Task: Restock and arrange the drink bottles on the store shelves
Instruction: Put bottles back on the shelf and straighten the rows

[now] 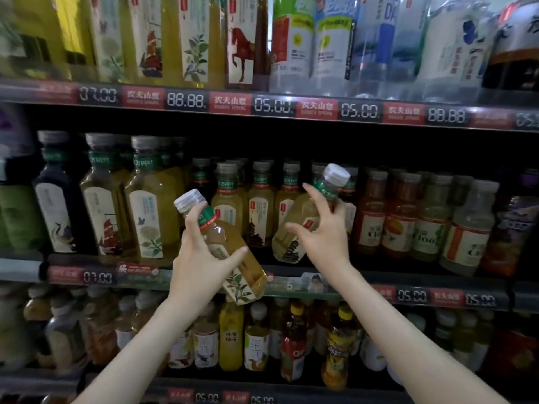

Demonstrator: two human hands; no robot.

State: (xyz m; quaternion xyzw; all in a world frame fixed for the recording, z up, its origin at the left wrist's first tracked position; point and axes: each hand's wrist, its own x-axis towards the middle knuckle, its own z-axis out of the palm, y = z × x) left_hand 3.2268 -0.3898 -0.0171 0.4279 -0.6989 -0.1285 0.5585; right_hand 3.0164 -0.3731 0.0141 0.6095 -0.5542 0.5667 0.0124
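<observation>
Left grip [201,258] closes around a green tea bottle [248,275], held tilted, cap up and to the left, just in front of the middle shelf [364,279]. Right grip [323,237], fingers spread, wraps a second tea bottle [291,246], which leans with its cap to the right and its base on that shelf, among upright tea bottles [259,205].

top shelf strip [186,100] reading 07.00, 88.88, 05.00, red 农夫山泉 tags [230,102], middle strip [97,277] 07.00, 05.00
</observation>
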